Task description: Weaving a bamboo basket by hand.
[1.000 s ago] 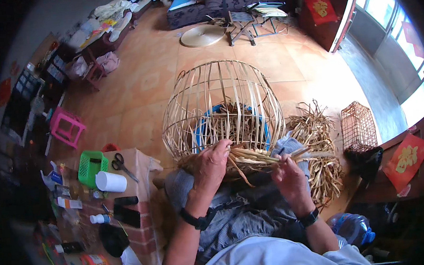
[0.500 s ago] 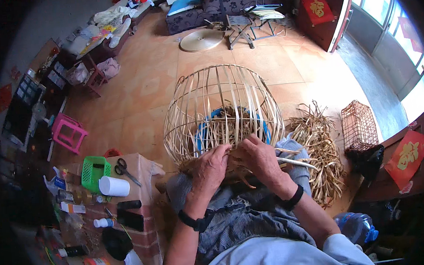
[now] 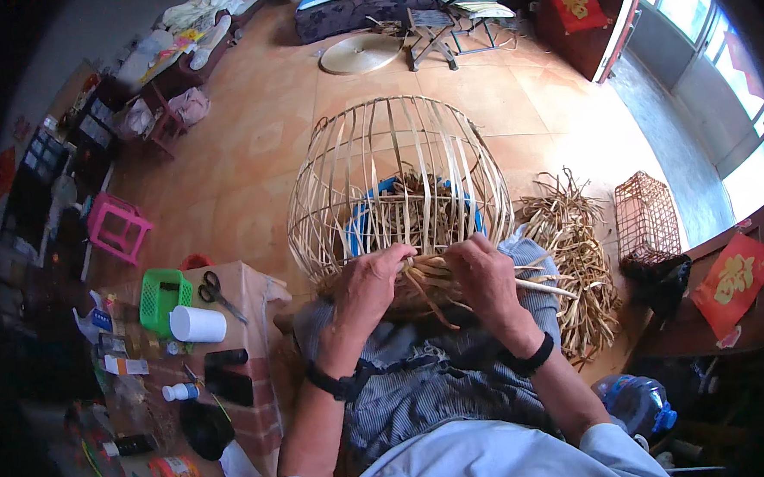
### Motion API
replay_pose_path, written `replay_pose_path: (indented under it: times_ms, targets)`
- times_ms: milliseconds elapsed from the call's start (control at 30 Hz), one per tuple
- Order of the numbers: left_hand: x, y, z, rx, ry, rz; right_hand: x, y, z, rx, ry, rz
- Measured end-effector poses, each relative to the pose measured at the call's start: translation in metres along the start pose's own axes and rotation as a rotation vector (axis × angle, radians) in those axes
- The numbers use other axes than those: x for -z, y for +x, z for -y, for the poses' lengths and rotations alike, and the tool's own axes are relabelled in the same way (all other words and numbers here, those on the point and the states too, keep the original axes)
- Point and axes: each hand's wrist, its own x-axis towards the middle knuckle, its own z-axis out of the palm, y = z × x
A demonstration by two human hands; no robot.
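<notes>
An open-ribbed basket frame [image 3: 394, 130] of pale strips lies across my lap, its near edge by my hands. My left hand [image 3: 369, 282] is closed, thumb and fingers pinching a dried plant strip at that edge. My right hand [image 3: 486, 285], a little to the right, has its fingers curled tightly on the same strip, which runs between the hands. Loose brown strip ends [image 3: 433, 303] hang below, and paler stalks stick out past my right hand. Through the ribs shows a blue-rimmed container [image 3: 356, 231] with dried strips in it.
A heap of dried strips [image 3: 574, 272] lies right of my knee, beside a wire cage [image 3: 647, 212]. At left, a cloth-covered table [image 3: 262, 348] bears scissors [image 3: 221, 296], a green basket [image 3: 162, 302] and a white cup [image 3: 198, 323]. A pink stool [image 3: 120, 228] stands beyond it.
My hands have moved apart, the right one going right and slightly down, so the strip between them now shows. The view has shifted slightly.
</notes>
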Motion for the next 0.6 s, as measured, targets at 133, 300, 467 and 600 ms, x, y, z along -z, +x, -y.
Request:
replay_pose_path:
  times_ms: [133, 300, 467, 600]
  targets:
    - [0.008, 0.003, -0.003, -0.034, -0.026, 0.025, 0.009, -0.02, 0.017, 0.069, -0.074, 0.065]
    - [0.014, 0.008, -0.01, 0.04, 0.002, 0.122, -0.004, -0.034, 0.026, 0.196, -0.295, 0.032]
    - [-0.016, -0.014, -0.01, -0.097, 0.184, -0.091, -0.008, -0.03, 0.021, 0.163, -0.309, 0.076]
    - [-0.028, -0.025, -0.018, -0.141, 0.271, -0.215, -0.011, -0.031, 0.017, 0.149, -0.325, 0.094]
